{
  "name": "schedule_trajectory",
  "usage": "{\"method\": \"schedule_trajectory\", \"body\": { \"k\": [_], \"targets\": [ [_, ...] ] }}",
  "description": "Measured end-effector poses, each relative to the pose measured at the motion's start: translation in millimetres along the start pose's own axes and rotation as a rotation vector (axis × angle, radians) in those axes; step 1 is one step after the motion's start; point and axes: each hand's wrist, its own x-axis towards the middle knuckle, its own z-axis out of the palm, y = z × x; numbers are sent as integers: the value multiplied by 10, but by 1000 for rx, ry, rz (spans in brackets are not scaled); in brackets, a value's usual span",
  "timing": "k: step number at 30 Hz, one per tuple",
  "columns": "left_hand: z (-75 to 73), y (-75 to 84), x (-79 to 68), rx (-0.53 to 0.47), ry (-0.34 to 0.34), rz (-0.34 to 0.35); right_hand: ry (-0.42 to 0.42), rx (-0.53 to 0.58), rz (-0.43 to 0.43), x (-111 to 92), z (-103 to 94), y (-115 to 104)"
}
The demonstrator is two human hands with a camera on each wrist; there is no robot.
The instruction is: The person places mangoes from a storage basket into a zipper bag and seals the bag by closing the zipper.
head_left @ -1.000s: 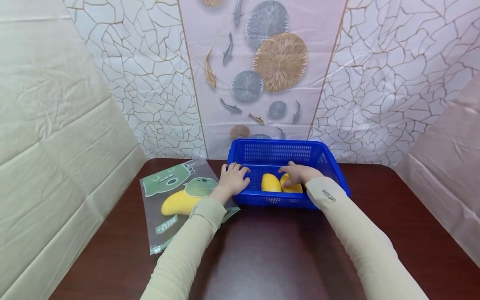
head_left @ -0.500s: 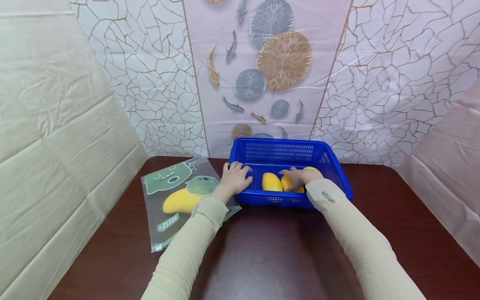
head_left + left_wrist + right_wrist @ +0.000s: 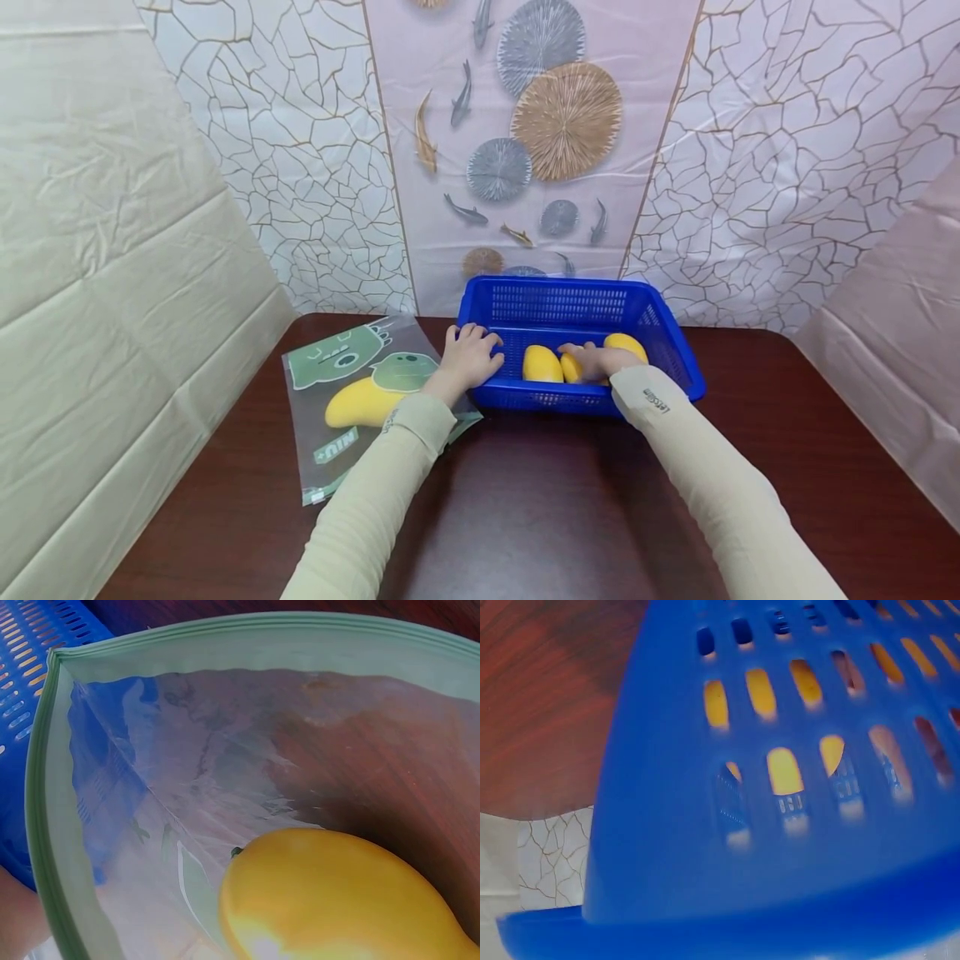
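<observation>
A blue plastic basket (image 3: 551, 396) stands at the back of the table with several yellow mangoes in it. My left hand (image 3: 468, 360) holds the basket's left rim near the front corner, fingers bent over it. Inside the basket my right hand (image 3: 600, 362) reaches down and grips the middle mango (image 3: 571, 368), which it partly hides. One mango (image 3: 542, 364) lies to its left and another mango (image 3: 626, 346) behind the hand. Left of the basket lies a clear zip bag (image 3: 303, 433) with a yellow mango (image 3: 337, 892) inside, its stem end green in the left wrist view.
The dark red-brown table (image 3: 540, 517) extends in front of the basket and to its right. A patterned cloth backdrop (image 3: 450, 250) rises right behind the basket. In the right wrist view the slotted basket wall (image 3: 675, 825) blocks the hand from sight.
My right hand has lowered and closed over the middle mango, and its wrist has shifted, baring more of the mango behind. My left hand stays on the rim. The head view shifted slightly.
</observation>
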Motion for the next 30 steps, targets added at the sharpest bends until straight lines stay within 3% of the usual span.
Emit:
{"method": "schedule_trajectory", "body": {
  "k": [17,30],
  "targets": [
    [-3,5,-8,6,-12,-4,91,-12,-60,105,33,20],
    [-6,-2,-1,2,-8,-10,274,-87,-115,29,-26,32]
  ]
}}
